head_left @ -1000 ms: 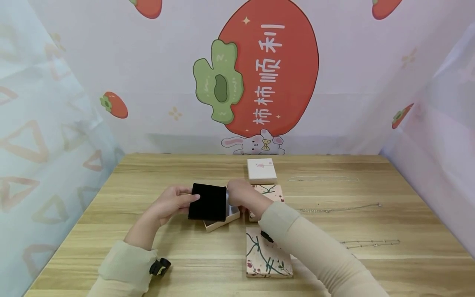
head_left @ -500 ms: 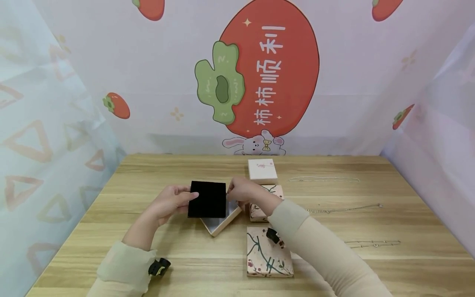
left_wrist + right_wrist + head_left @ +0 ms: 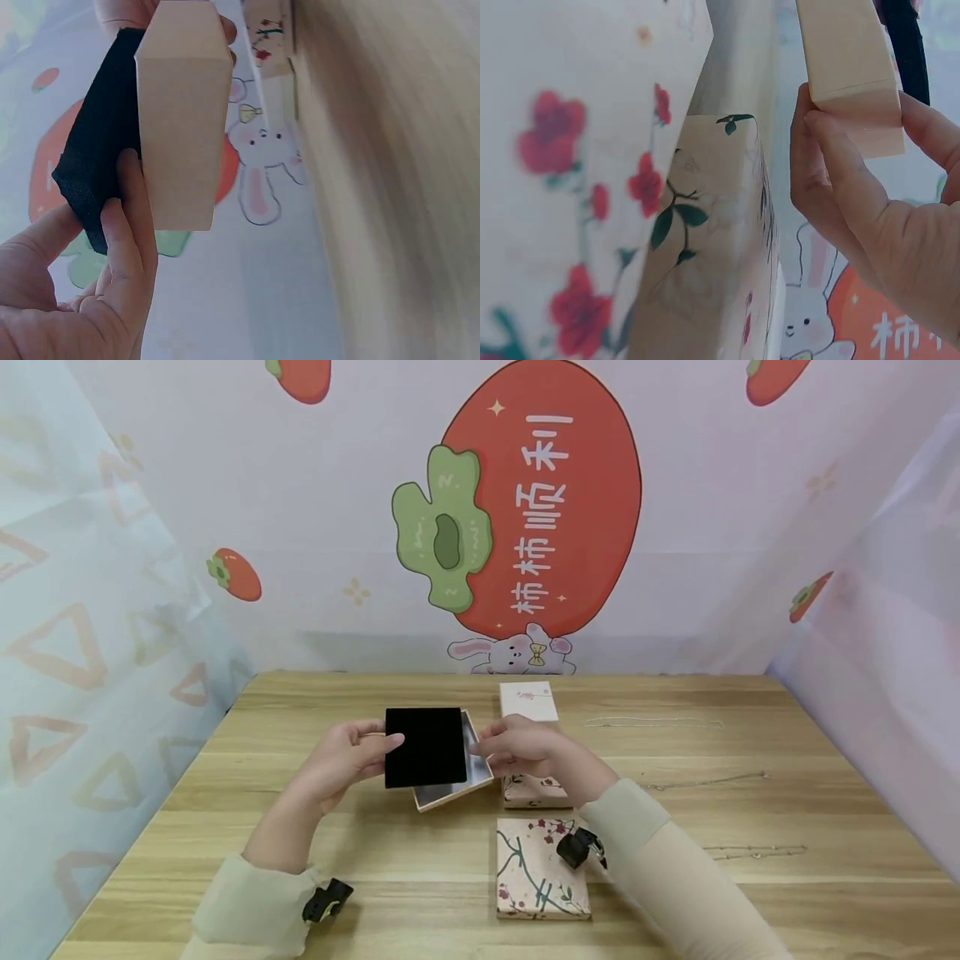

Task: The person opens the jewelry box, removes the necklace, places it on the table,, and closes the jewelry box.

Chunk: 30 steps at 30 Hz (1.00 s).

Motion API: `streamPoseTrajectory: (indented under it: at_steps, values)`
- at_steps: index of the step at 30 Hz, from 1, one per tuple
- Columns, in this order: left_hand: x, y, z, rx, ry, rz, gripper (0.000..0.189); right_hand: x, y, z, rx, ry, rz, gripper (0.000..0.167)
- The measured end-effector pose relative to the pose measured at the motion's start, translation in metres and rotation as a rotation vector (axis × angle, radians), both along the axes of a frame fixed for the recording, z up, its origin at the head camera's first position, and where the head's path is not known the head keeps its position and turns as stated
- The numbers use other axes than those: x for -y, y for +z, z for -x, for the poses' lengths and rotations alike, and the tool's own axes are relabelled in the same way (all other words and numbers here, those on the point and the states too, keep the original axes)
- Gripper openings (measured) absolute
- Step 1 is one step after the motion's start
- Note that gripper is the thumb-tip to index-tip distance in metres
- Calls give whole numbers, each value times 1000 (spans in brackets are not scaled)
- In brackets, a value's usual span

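Observation:
My left hand [image 3: 348, 762] pinches a square black padded insert [image 3: 425, 747] between thumb and fingers, its flat face up. Partly under the insert, a shallow open box [image 3: 438, 795] with a silvery-grey inside sits at an angle. My right hand [image 3: 534, 748] grips the right side of that box, thumb on one face and fingers on the other, as the right wrist view shows. In the left wrist view the insert [image 3: 105, 127] and the box [image 3: 184, 135] lie side by side, both off the table. The insert hides much of the box's inside.
A flowered lid [image 3: 543, 872] lies in front, a flowered box [image 3: 536, 792] behind it, partly under my right hand. A white box [image 3: 527, 700] stands at the back. Three thin chains lie at right: back [image 3: 652, 722], middle [image 3: 708, 781], front [image 3: 757, 852].
The insert has moved a little away from me. The box has swung round beneath it and moved back, and my right hand has turned from a closed-looking grasp to a side grip.

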<state>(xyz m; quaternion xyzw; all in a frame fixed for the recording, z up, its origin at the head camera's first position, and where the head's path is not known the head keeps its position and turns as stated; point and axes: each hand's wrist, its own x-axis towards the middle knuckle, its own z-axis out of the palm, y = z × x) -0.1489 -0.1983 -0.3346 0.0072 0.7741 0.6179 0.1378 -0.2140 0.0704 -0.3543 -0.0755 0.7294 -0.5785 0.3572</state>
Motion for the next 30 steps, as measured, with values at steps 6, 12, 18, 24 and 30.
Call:
streamPoseTrajectory:
  at_steps: [6,12,18,24,30]
  values:
    - [-21,18,-8,-71,76,-11,61,-23,1,-7,25,-35,129,17]
    - [-36,24,-9,-129,89,-27,49,-40,1,-14,27,-68,200,54]
    - [-51,23,-7,-127,89,-38,41,-55,0,-24,-32,-114,239,57]
    - [-66,28,-7,-162,75,-45,35,-64,2,-31,-100,-131,273,53]
    - [-78,34,-8,-186,60,33,32,-70,3,-34,-112,-165,307,43]
